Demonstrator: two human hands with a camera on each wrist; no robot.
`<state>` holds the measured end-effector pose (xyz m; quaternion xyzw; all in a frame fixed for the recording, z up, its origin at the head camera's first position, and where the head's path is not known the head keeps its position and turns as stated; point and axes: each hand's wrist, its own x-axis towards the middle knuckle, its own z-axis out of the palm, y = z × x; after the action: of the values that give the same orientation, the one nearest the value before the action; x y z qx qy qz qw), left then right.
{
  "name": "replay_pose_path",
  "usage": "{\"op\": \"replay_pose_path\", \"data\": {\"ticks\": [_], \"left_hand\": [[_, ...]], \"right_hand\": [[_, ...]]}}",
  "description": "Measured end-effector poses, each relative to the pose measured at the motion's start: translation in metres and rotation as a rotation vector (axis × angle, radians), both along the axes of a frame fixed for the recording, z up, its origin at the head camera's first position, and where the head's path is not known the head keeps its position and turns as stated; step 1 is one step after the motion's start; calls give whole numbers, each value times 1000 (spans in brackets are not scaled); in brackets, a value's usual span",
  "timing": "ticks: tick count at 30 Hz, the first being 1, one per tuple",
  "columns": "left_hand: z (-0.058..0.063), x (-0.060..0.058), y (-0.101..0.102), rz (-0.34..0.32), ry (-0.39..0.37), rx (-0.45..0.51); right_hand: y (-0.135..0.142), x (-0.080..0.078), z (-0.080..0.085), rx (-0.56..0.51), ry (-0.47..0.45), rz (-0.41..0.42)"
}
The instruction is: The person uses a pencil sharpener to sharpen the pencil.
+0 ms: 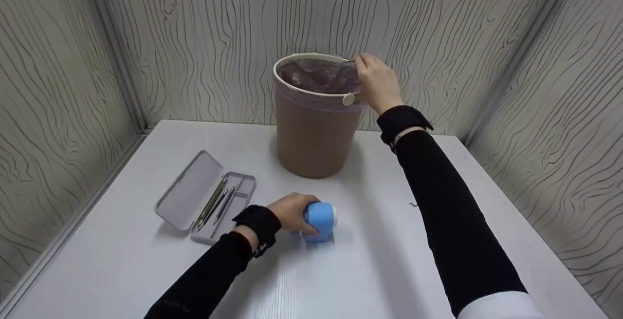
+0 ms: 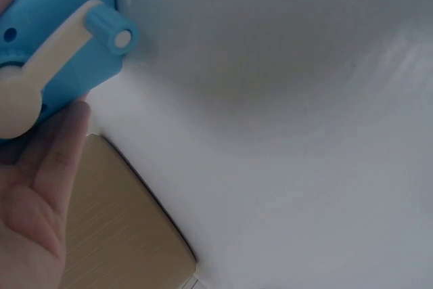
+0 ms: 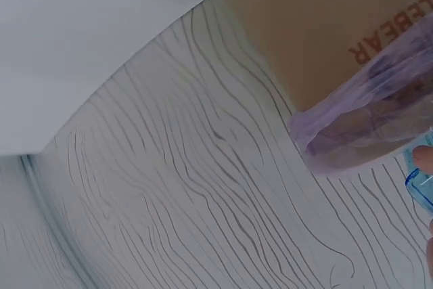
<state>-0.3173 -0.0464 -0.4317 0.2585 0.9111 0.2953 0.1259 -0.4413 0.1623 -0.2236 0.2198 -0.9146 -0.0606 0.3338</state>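
My left hand (image 1: pixel 292 213) grips a blue crank pencil sharpener (image 1: pixel 320 217) low over the white table, thumb and fingers on either side of its body. Its cream crank arm with a blue knob (image 2: pixel 111 28) shows in the left wrist view. At the far side, my right hand (image 1: pixel 380 81) is over the right rim of a brown waste bin (image 1: pixel 314 136). Its fingers pinch a clear blue plastic tray (image 3: pixel 421 189), mostly cut off at the edge of the right wrist view. A thin, purplish bag (image 3: pixel 365 130) lines the bin and folds over its rim.
Left of the sharpener lies an open grey pencil case (image 1: pixel 190 192) with several pencils (image 1: pixel 214 205) in it. A small dark curl (image 1: pixel 413 205) lies on the table (image 1: pixel 389 270) near the right forearm. Wood-patterned walls (image 1: pixel 219 41) enclose the table's back and sides.
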Motion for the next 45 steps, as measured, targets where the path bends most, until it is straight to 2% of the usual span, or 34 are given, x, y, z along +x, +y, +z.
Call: {"op": "replay_pose_path", "data": {"ticks": [3, 6, 12, 20, 26, 32, 38, 45], "left_hand": [[0, 0, 0, 1, 0, 4], [-1, -1, 0, 1, -1, 6], [-1, -2, 1, 3, -13, 9], [-1, -6, 0, 8, -1, -3], [-2, -9, -2, 20, 11, 1], [-1, -10, -4, 34, 7, 0], [0, -12, -8, 36, 15, -5], [0, -11, -11, 44, 10, -8]], "right_hand": [[3, 1, 0, -202, -127, -32], [8, 0, -1, -360, -215, -50], [20, 1, -6, -669, -283, -17], [38, 12, -10, -879, -377, 59], [55, 23, -18, -944, -437, 122], [76, 40, -40, -936, -499, 150], [86, 61, -72, -909, -618, 184], [86, 76, -123, -839, -756, 231]]}}
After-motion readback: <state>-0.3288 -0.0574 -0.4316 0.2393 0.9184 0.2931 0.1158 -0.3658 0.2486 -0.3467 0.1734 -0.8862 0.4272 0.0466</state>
